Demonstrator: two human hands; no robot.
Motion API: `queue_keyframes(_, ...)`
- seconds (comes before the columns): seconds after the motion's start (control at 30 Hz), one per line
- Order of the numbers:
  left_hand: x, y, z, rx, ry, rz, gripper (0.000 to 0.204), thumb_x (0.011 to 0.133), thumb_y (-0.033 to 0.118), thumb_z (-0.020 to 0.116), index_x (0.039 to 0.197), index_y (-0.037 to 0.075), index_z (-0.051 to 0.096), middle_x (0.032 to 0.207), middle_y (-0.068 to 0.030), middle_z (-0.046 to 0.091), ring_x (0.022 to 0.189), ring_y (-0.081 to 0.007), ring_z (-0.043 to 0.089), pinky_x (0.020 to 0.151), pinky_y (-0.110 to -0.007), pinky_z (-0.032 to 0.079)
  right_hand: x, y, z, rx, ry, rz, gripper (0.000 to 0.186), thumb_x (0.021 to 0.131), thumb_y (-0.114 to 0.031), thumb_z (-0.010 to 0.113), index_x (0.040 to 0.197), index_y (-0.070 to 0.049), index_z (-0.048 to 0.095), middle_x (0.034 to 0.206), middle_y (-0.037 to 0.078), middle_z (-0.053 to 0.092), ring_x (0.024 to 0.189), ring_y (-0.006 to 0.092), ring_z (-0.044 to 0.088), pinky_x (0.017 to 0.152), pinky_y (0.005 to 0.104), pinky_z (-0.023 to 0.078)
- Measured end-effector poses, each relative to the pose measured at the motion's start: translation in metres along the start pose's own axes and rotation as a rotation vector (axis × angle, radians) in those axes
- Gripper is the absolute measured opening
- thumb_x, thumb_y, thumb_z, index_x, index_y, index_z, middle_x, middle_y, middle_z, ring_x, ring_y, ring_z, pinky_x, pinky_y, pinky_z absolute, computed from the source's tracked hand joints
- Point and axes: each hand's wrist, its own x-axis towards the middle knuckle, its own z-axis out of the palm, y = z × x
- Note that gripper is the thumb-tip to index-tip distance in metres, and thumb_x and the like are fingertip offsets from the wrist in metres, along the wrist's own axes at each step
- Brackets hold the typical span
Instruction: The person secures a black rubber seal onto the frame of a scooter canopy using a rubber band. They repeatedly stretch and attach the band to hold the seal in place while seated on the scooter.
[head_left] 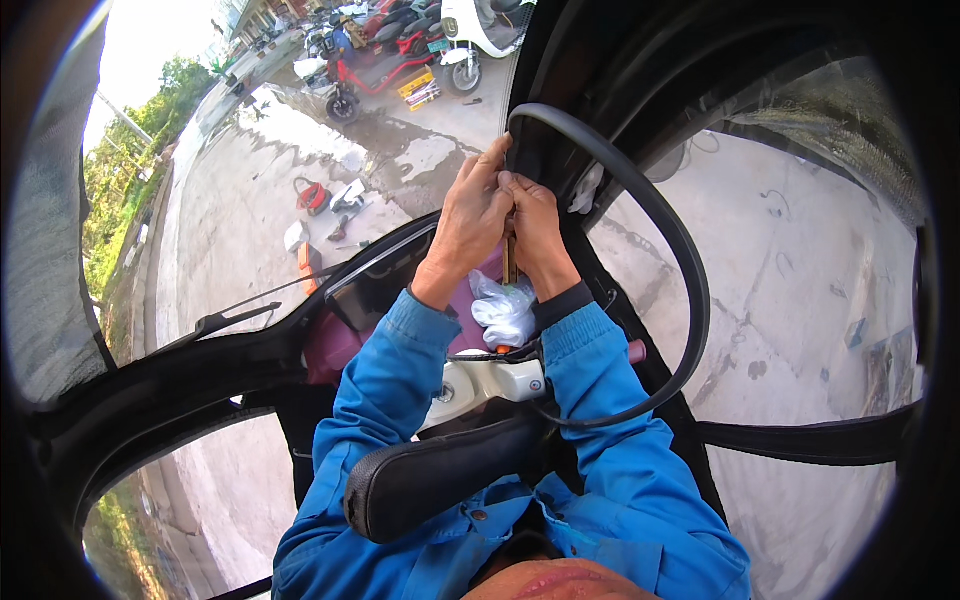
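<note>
My left hand [473,217] and my right hand [541,232] meet high in the middle, against the dark edge of the cab frame. Both have curled, pinching fingers, and what lies between the fingertips is hidden. A thick black rubber-like strip [690,270] starts by my left fingertips and arcs round to the right, passing over my right sleeve. Between my palms, a narrow brownish-gold piece [511,262] points downward; its kind cannot be told. Just below it sits a crumpled white plastic bag [505,312], left of my right wrist.
A cream handlebar console [480,385] with a pink grip [637,351] stands below my hands. A black padded cushion [440,480] lies under my forearms. The black frame [170,375] surrounds me. Outside are a red bag [313,196], scattered parts and parked scooters [390,65].
</note>
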Motion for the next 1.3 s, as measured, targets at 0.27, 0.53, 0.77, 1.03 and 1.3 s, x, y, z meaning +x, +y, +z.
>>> queue_keyframes(0.27, 0.002, -0.012, 0.009, -0.100, 0.011, -0.024, 0.066, 0.103, 0.000, 0.054, 0.168, 0.001, 0.044, 0.153, -0.0193, 0.064, 0.136, -0.0263, 0.066, 0.114, -0.037, 0.052, 0.015, 0.012, -0.010, 0.108, -0.063, -0.056, 0.026, 0.114, -0.021, 0.063, 0.122, 0.000, 0.076, 0.103, 0.003, 0.076, 0.083, 0.0106, 0.070, 0.071, 0.0238, 0.055)
queue_keyframes(0.53, 0.006, -0.015, 0.015, -0.055, 0.113, 0.043, 0.063, 0.096, 0.006, 0.054, 0.158, -0.005, 0.054, 0.141, -0.0236, 0.066, 0.129, -0.0326, 0.067, 0.115, -0.039, 0.050, 0.022, 0.034, 0.015, 0.269, 0.111, -0.168, 0.028, 0.114, -0.019, 0.063, 0.127, 0.003, 0.073, 0.116, 0.010, 0.075, 0.103, 0.0184, 0.072, 0.091, 0.0315, 0.058)
queue_keyframes(0.77, 0.003, -0.009, 0.010, -0.032, 0.050, 0.065, 0.070, 0.092, 0.007, 0.054, 0.162, -0.002, 0.052, 0.151, -0.0233, 0.065, 0.136, -0.0328, 0.065, 0.118, -0.040, 0.048, 0.014, 0.030, 0.009, 0.210, 0.102, -0.171, 0.028, 0.113, -0.020, 0.065, 0.126, 0.003, 0.074, 0.116, 0.009, 0.075, 0.102, 0.0177, 0.072, 0.090, 0.0298, 0.058)
queue_keyframes(1.03, 0.000, -0.006, 0.005, -0.087, -0.006, 0.007, 0.066, 0.102, 0.015, 0.054, 0.165, 0.000, 0.046, 0.142, -0.0274, 0.055, 0.135, -0.0414, 0.059, 0.118, -0.043, 0.046, 0.006, 0.012, -0.004, 0.036, 0.021, -0.082, 0.027, 0.115, -0.020, 0.060, 0.124, 0.002, 0.074, 0.109, 0.006, 0.076, 0.095, 0.0144, 0.072, 0.087, 0.0277, 0.058)
queue_keyframes(1.3, -0.006, -0.019, 0.003, -0.105, -0.020, 0.061, 0.069, 0.101, 0.012, 0.057, 0.169, 0.006, 0.044, 0.139, -0.0255, 0.057, 0.126, -0.0383, 0.062, 0.115, -0.042, 0.047, 0.000, 0.019, -0.009, -0.047, 0.001, -0.096, 0.024, 0.115, -0.018, 0.059, 0.113, 0.000, 0.074, 0.102, 0.005, 0.075, 0.090, 0.0125, 0.071, 0.083, 0.0268, 0.058)
